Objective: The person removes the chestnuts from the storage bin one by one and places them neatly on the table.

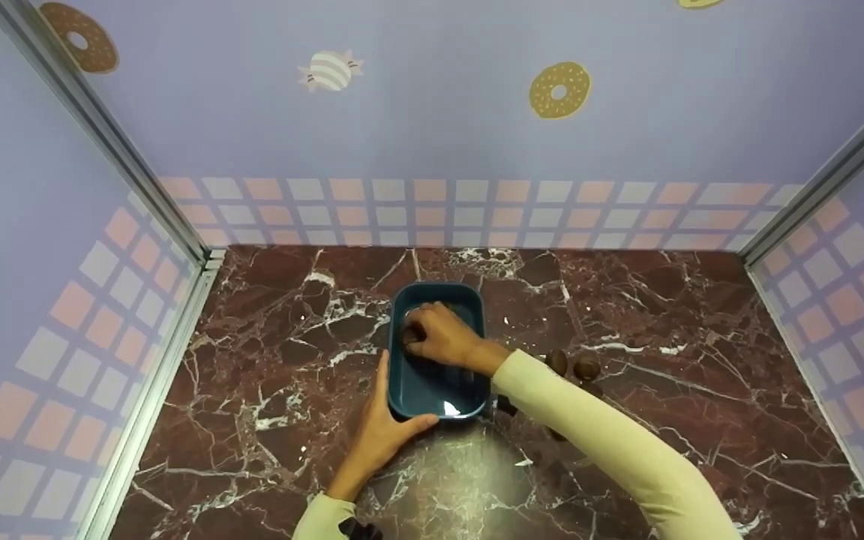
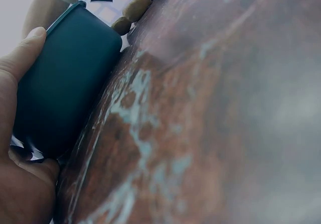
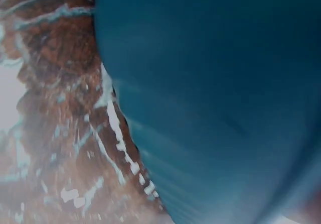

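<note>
A dark teal rectangular tub [image 1: 421,391] stands in the middle of the marbled surface. My left hand [image 1: 383,431] grips its near left corner, with the thumb along the near rim and the fingers against the left wall. The left wrist view shows the tub's outer wall [image 2: 70,73] beside that thumb. Inside the tub, my right hand [image 1: 443,337] has curled fingers around a small dark-brown roundish thing [image 1: 414,332], largely covered by the fingers. The tub's teal wall [image 3: 210,83] fills most of the right wrist view; my right fingers are hidden there.
Right of the tub lie brown roundish things [image 1: 587,367], partly hidden under the right sleeve [image 1: 589,420]. The left wrist view shows several in a row [image 2: 136,9]. Small pale bits dot the marbled surface [image 1: 267,360]. Patterned panels [image 1: 432,135] enclose the back and both sides.
</note>
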